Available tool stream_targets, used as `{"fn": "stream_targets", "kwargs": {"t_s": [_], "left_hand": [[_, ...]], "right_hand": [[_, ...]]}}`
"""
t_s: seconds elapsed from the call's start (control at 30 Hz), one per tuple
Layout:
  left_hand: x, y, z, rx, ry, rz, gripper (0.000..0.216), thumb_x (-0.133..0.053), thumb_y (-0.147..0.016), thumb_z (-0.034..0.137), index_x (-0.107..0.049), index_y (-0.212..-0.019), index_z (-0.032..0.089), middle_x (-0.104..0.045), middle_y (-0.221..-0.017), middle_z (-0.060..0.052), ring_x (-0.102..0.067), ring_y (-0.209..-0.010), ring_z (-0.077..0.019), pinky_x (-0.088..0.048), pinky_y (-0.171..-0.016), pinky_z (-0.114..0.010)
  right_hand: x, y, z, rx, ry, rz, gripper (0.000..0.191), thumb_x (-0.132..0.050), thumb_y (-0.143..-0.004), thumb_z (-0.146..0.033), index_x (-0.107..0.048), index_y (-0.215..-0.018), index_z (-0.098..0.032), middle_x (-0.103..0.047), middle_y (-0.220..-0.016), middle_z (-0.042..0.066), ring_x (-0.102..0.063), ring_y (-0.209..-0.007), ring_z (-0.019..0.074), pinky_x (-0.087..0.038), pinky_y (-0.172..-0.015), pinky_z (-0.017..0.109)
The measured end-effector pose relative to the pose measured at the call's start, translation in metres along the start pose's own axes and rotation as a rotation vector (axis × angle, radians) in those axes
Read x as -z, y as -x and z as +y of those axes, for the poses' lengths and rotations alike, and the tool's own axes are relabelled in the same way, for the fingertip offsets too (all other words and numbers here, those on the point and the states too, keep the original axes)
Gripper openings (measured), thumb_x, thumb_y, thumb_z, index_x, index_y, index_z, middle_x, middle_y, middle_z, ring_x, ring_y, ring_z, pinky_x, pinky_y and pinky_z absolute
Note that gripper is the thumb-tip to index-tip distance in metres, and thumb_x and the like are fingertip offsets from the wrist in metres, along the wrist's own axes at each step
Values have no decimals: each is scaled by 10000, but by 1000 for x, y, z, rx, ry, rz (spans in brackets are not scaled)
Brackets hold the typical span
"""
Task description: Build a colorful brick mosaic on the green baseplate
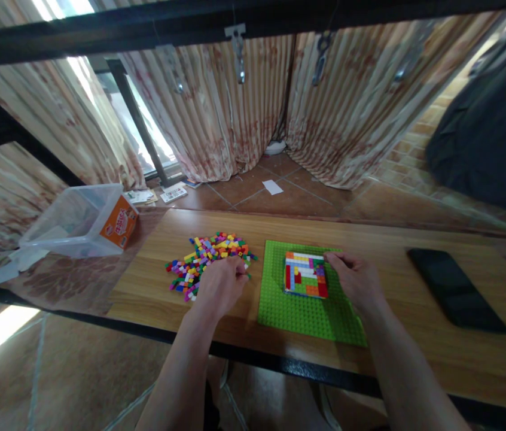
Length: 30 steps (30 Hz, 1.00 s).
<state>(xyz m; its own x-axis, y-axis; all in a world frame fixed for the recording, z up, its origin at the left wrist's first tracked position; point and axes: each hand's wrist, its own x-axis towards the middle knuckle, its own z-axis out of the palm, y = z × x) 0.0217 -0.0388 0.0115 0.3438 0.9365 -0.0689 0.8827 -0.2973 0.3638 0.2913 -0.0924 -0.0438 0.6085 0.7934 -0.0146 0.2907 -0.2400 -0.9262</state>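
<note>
My left hand [223,280] is over the right side of a pile of small loose toy bricks [199,258] in many colours. Its fingers are pinched together; whatever they hold, if anything, is too small to make out. A green studded baseplate [311,320] lies to the right, bearing a low, squarish build of multicoloured bricks [304,274]. At that build's far right corner is my right hand [354,276], thumb and fingers closed together. Its fingertips appear to touch the corner, and I cannot see whether a brick is between them.
The wooden table [145,293] has a dark front edge. A black phone [457,290] lies at the right. On the left, beyond the table, stands a clear plastic bin [73,221] with an orange label. A dark metal bar [280,24] with hanging clips crosses overhead, before curtains [217,114].
</note>
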Motion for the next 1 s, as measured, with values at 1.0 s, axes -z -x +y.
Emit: {"fn": "stream_targets", "kwargs": {"t_s": [1.0], "left_hand": [[-18, -1, 42, 3, 1339, -209, 132, -727, -731, 220, -721, -830, 132, -686, -748, -15, -602, -640, -106, -478, -608, -222]], "right_hand": [[-27, 65, -60, 575, -16, -256, 191, -573, -929, -278, -723, -1040, -241, -734, -1053, 50, -677, -967, 178, -533, -827, 320]]}}
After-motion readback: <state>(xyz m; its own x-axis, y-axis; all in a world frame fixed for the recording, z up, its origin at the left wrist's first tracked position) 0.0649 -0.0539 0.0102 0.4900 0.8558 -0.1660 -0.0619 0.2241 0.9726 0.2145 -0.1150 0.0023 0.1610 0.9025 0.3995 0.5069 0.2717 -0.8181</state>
